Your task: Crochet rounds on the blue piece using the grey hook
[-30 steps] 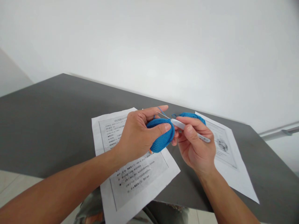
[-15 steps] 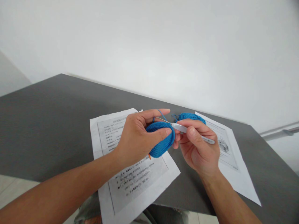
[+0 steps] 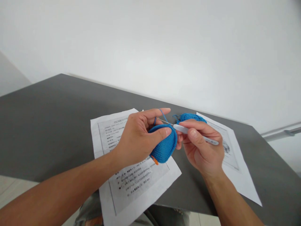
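Observation:
My left hand (image 3: 137,138) pinches a round blue crocheted piece (image 3: 166,146) between thumb and fingers, with the blue yarn strand looped over my outstretched index finger. A small orange marker (image 3: 154,160) hangs at the piece's lower edge. My right hand (image 3: 199,147) is closed on a crochet hook with a pale handle (image 3: 197,134); its metal tip reaches into the top edge of the piece. A ball of blue yarn (image 3: 191,117) lies on the table just behind my right hand.
A dark grey table (image 3: 58,116) carries two printed sheets: one (image 3: 131,179) under my left hand that overhangs the near edge, another (image 3: 232,160) under my right hand. A white wall rises behind. My lap shows below the table edge.
The crocheted piece has turned in my left hand, so more of its face and the orange marker show. The hook handle has shifted slightly to the right.

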Motion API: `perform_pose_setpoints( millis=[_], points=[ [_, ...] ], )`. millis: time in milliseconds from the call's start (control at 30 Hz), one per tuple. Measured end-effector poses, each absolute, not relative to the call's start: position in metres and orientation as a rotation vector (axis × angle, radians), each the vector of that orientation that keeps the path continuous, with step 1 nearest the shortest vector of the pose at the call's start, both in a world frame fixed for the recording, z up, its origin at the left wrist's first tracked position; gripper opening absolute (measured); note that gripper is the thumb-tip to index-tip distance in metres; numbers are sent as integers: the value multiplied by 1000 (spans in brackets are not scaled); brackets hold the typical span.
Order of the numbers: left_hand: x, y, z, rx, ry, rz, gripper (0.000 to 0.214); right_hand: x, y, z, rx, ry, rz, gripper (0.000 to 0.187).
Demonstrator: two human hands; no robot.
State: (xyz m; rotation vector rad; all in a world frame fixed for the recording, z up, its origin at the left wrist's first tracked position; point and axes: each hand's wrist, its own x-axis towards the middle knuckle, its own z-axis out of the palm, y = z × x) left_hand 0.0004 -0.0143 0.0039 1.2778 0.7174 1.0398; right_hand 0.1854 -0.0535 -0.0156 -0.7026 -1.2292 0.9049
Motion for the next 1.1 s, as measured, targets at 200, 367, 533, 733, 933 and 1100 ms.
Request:
perform_pose_setpoints(
  millis=[200, 367, 533, 733, 933, 1100],
  points=[
    [2, -13, 7, 1312, 758, 1091, 55, 194, -55, -17, -705, -1314, 813, 13],
    [4, -13, 9, 1330, 760, 1117, 54, 202, -56, -17, -734, -1399, 699, 13],
    [3, -13, 8, 1344, 751, 1127, 54, 211, -59, -17, -764, -1491, 585, 15],
    [4, -12, 6, 1411, 784, 1177, 46, 221, -61, -18, -777, -1606, 463, 21],
    [4, -12, 5, 1464, 797, 1204, 45, 217, -60, -14, -773, -1653, 342, 26],
    [5, -13, 4, 1474, 821, 1234, 45, 214, -60, -13, -797, -1685, 227, 34]
  ],
)
